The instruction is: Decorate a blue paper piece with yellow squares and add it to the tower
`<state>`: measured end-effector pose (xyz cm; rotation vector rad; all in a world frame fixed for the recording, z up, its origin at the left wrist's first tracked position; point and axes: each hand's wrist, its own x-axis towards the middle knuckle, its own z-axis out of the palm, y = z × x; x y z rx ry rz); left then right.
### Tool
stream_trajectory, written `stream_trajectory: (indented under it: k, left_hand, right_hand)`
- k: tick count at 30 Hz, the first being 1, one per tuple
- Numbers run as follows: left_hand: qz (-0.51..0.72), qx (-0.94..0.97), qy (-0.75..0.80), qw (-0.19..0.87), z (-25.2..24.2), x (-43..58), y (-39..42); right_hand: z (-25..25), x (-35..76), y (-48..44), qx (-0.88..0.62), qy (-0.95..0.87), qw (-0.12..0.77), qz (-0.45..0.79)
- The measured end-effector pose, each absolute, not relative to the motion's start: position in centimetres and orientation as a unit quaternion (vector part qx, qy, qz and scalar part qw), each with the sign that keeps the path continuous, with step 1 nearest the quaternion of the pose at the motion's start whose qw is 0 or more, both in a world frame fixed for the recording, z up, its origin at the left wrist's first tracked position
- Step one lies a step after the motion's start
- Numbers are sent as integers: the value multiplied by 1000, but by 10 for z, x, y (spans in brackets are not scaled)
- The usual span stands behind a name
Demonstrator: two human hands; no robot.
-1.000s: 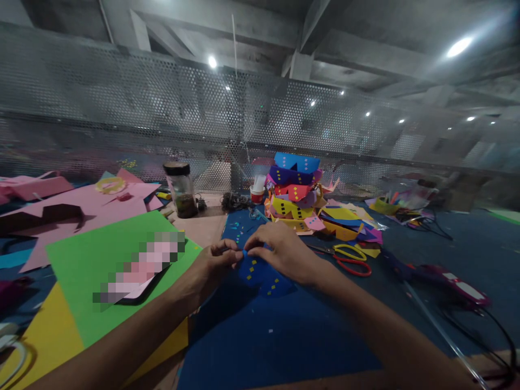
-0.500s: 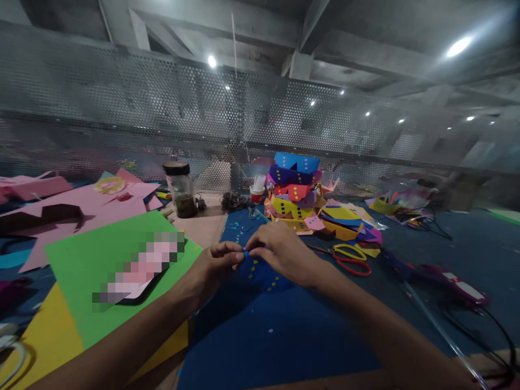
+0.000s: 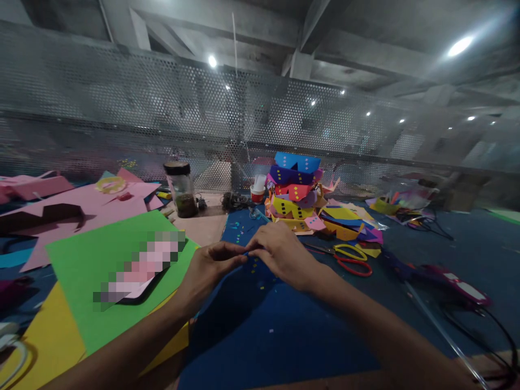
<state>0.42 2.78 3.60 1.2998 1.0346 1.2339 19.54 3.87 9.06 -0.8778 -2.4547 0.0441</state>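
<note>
My left hand [image 3: 209,273] and my right hand [image 3: 282,252] meet over the dark blue tabletop mat, fingertips nearly touching. Between them they pinch a blue paper piece with small yellow squares [image 3: 254,265]; most of it is hidden by my right hand and blends into the mat. Just beyond my hands rises a stack of coloured paper bands [image 3: 296,176] with notched edges and little squares stuck on them. Scissors [image 3: 349,257] with yellow and red handles lie to the right of my right hand.
At left, a phone with a blurred-out screen [image 3: 142,271] lies on green paper [image 3: 85,271]. A black-lidded jar [image 3: 179,189] stands behind it. On the right are a purple glue gun [image 3: 455,284], its cord and a clear stick [image 3: 439,325]. Tiny paper bits dot the mat.
My left fingers have straightened and shifted slightly at the pinch. The blue paper piece has turned, so fewer of its yellow squares show. My right hand has hardly moved.
</note>
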Motion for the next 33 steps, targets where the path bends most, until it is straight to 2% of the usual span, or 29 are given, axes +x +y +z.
stream_trajectory:
  k: [12,33]
  left_hand:
    - [528,533,469,466,33,4,28]
    - [548,561,430,448,40,10,20]
  right_hand:
    - [87,195,41,-342,-898,274,21]
    - [89,194,37,-344,-899,271,20]
